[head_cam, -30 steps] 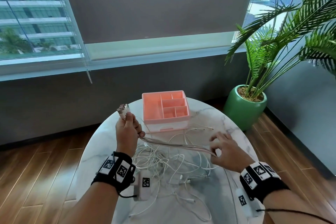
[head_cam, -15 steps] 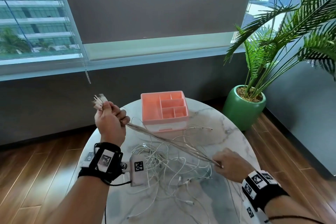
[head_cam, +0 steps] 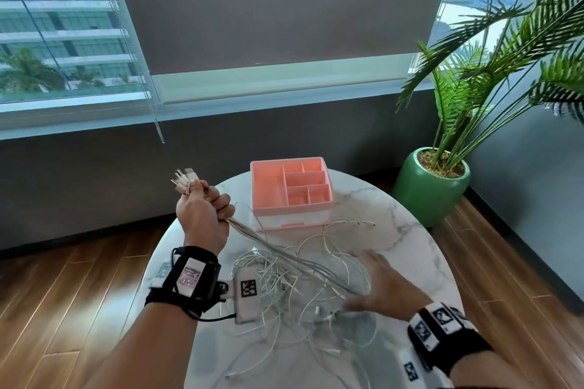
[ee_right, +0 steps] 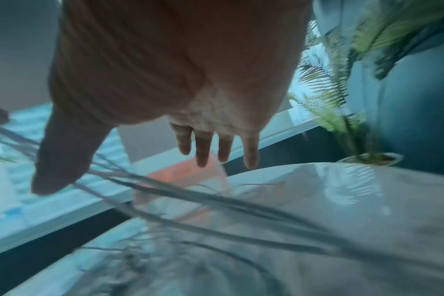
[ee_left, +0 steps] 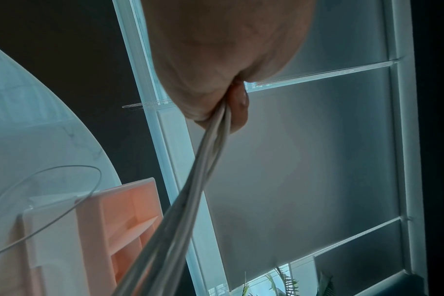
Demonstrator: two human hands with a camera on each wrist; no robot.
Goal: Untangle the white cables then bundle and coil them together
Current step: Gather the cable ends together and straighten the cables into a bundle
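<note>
Several white cables (head_cam: pixel 284 281) lie tangled in the middle of the round marble table (head_cam: pixel 410 249). My left hand (head_cam: pixel 202 208) is raised over the table's left edge and grips a bundle of them in its fist; their plugs (head_cam: pixel 185 180) stick out above the fist. The gathered strands (ee_left: pixel 190 200) run taut from the fist down to the pile. My right hand (head_cam: pixel 376 287) hovers blurred above the pile's right side, fingers (ee_right: pixel 203 148) spread straight, holding nothing. Loose cable ends (head_cam: pixel 357 223) reach towards the far right.
A pink compartment organiser (head_cam: pixel 290 191) stands at the table's far side, just behind the cables. A green pot with a palm (head_cam: pixel 429 186) sits on the wooden floor to the right. Wall and window lie beyond.
My right hand let go of the taut strands and opened, spreading over the pile. My left hand kept its grip and shifted slightly right with the plugs.
</note>
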